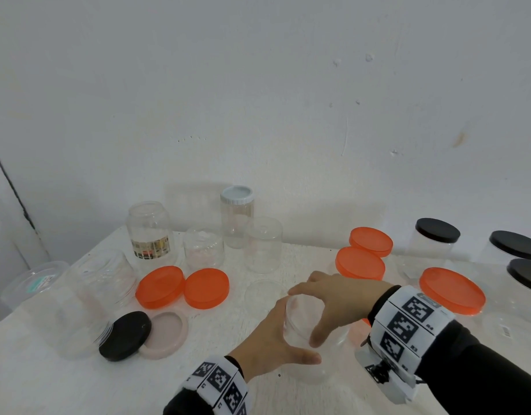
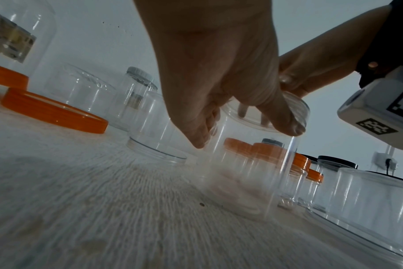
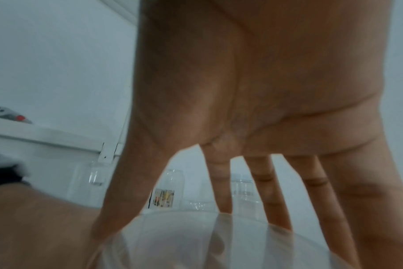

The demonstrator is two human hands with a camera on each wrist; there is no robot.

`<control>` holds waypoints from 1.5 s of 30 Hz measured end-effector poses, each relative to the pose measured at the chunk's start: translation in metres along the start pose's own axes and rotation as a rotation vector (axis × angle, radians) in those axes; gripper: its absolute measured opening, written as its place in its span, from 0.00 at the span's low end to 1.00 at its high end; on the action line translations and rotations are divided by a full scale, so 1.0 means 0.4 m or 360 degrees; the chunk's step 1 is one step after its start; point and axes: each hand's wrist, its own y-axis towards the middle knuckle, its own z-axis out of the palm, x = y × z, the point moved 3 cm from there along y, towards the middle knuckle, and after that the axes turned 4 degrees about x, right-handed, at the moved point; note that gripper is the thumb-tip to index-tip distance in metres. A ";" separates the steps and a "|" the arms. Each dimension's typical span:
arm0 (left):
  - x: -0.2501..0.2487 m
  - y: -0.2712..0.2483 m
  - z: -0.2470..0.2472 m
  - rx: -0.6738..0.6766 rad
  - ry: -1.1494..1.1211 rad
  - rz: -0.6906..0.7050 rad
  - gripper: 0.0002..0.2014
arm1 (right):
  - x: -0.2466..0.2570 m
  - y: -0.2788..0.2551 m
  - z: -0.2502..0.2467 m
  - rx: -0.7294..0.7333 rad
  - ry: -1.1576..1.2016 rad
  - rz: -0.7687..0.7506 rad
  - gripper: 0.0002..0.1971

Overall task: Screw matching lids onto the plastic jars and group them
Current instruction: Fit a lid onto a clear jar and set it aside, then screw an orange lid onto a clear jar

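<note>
A clear plastic jar (image 1: 336, 333) stands upright on the white table near the front middle. My left hand (image 1: 300, 330) grips its side, thumb in front and fingers behind. My right hand (image 1: 306, 313) comes over from the right, and its thumb and fingers curl round what looks like a clear lid on the jar's top. In the left wrist view the jar (image 2: 249, 172) rests on the table, with the left hand (image 2: 246, 136) at its upper wall and the right hand's fingers (image 2: 288, 78) on the clear lid (image 2: 299, 112). The right wrist view shows the right hand (image 3: 189, 229) spread over the lid (image 3: 173, 242).
Two loose orange lids (image 1: 160, 287) (image 1: 206, 288), a black lid (image 1: 125, 335) and a pink lid (image 1: 167, 333) lie at the left. Behind them stand several open clear jars (image 1: 149, 229) and a white-lidded jar (image 1: 236, 215). At the right are orange-lidded jars (image 1: 360, 263) and black-lidded jars (image 1: 437, 235).
</note>
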 end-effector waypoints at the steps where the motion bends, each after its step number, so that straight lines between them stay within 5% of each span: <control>1: 0.000 0.000 0.000 0.0004 -0.0011 -0.0005 0.56 | -0.002 0.002 0.003 -0.0036 -0.0007 0.0037 0.46; 13: -0.003 -0.001 0.000 -0.0009 0.0077 -0.0066 0.57 | 0.000 0.017 0.019 0.0003 -0.0018 0.0016 0.53; 24: -0.006 -0.005 -0.002 -0.0024 0.0029 -0.0049 0.51 | -0.044 0.017 0.093 -0.0427 0.0145 -0.0077 0.48; 33: -0.029 -0.015 -0.012 0.0018 0.0212 -0.0004 0.48 | 0.005 0.042 0.170 -0.0863 0.0004 0.0207 0.41; 37: -0.021 -0.027 -0.061 0.0087 0.0550 -0.0075 0.46 | -0.004 0.044 0.186 -0.0802 0.0143 0.0155 0.42; 45: 0.055 -0.028 -0.276 -0.0097 0.1054 -0.0415 0.42 | -0.027 0.009 0.155 -0.0501 0.0527 -0.0141 0.49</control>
